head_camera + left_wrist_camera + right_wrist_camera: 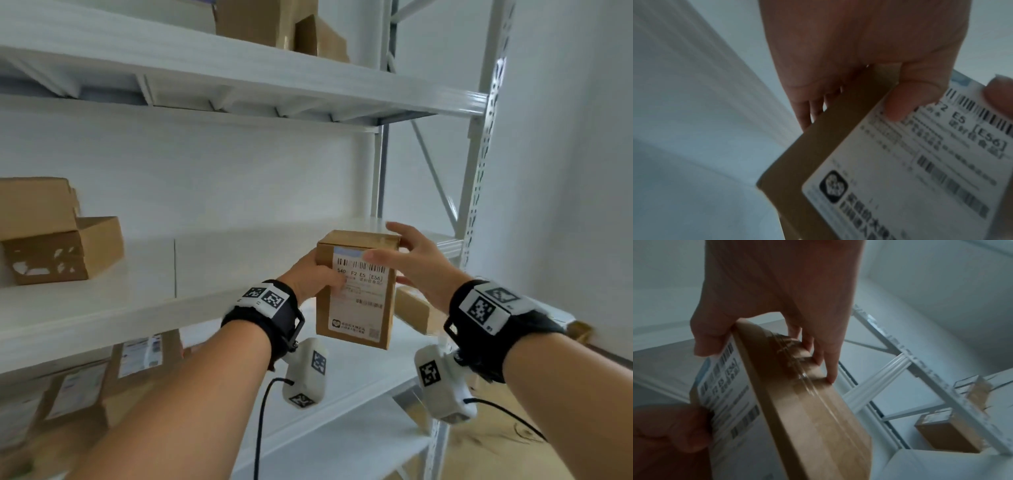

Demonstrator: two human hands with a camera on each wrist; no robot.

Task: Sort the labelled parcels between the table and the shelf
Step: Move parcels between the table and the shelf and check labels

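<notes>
Parcel stands upright between our hands, shelf just beyond; left hand grips it, right hand clasps its far side.

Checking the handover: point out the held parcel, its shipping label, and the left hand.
held parcel point(356, 337), head view, bare cardboard below the label.
shipping label point(359, 294), head view, label's middle.
left hand point(310, 274), head view, back of hand.

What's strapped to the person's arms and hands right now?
Bare forearms, no sleeves or gloves. Each wrist wears a black band topped by a white block of black-and-white square markers. Under each hangs a white marker-tagged camera pod with a black cable.
</notes>
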